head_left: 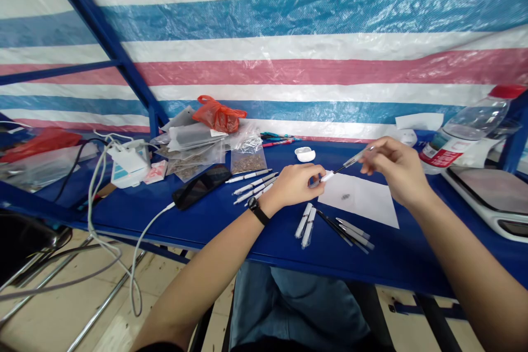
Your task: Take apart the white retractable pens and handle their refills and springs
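My left hand (297, 182), with a black watch on its wrist, pinches a short white pen barrel (327, 176) at the near left edge of a white paper sheet (377, 198). Between the fingers of my right hand (390, 165) is a slim clear pen part with a dark, thin end (350, 161), slanting down to the barrel's end; whether they touch I cannot tell. Small grey bits (345, 196), perhaps springs, lie on the paper. Closer to me are white barrels (307, 224), thin black rods (335, 226) and pale pointed pen parts (355, 232).
White pens (251, 184) lie left of my left hand, beside a black phone (202, 187) on a cable. Behind are bags of brown bits (247, 160), an orange bag (218, 115) and a white earbud case (304, 154). A bottle (462, 132) and scale (490, 192) stand right.
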A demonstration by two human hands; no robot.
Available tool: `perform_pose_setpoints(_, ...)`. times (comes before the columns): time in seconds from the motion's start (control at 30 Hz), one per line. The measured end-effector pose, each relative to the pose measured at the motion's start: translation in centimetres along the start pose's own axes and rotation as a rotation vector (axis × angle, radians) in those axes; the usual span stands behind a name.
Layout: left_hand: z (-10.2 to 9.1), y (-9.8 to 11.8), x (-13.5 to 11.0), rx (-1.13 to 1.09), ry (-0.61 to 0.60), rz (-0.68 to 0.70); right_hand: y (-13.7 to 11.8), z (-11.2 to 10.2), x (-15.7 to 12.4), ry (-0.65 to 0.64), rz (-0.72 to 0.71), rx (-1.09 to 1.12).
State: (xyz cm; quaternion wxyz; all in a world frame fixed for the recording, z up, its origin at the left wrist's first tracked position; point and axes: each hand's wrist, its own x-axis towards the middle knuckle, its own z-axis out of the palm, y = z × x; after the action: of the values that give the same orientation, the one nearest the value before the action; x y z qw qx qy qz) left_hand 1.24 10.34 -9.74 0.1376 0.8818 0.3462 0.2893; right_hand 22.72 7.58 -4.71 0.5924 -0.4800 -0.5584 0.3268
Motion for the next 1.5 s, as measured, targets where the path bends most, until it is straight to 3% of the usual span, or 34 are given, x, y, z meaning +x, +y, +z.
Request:
perform_pose_setpoints(0.13, 0.0, 0.1, 0.0, -0.021, 0.022, 0.012, 0.8, 0.1, -0.1, -0.100, -0.066, -0.043)
perform_pose_setpoints(0.33, -0.1, 0.2, 0.0, -0.034, 0.031, 0.014, 1.1, 0.1, -0.1, -0.098, -0.091, -0.026)
perform_pose_setpoints(0.43, -0.1, 0.2, 0.0, -0.035, 0.038, 0.008, 0.9, -0.1, 0.0, -0.033, -0.099, -0.025)
perform_pose_setpoints(0.6, 0.0, 0.0, 0.0, -0.038, 0.044, 0.002, 0.4, -1.0, 0.4, 0.180, -0.148, 0.057)
perform_pose_setpoints(0.7, 0.0, 0.0, 0.0, -0.028, 0.051, 0.009, 0.1, -1.2, 0.5, 0.213, -0.160, 0.109)
perform_pose_setpoints(1.13, -0.1, 0.1, 0.0, 0.024, 0.026, 0.016, 0.7, -0.5, 0.1, 0.025, -0.140, -0.001)
perform_pose_setpoints(1.33, -0.1, 0.0, 0.0, 0.026, 0.041, 0.018, 1.2, 0.5, -0.4, -0.150, -0.122, -0.056)
perform_pose_setpoints(1.5, -0.1, 0.0, -0.1, 0.060, 0.047, 0.031, 1.4, 0.6, -0.6, -0.138, -0.116, -0.045)
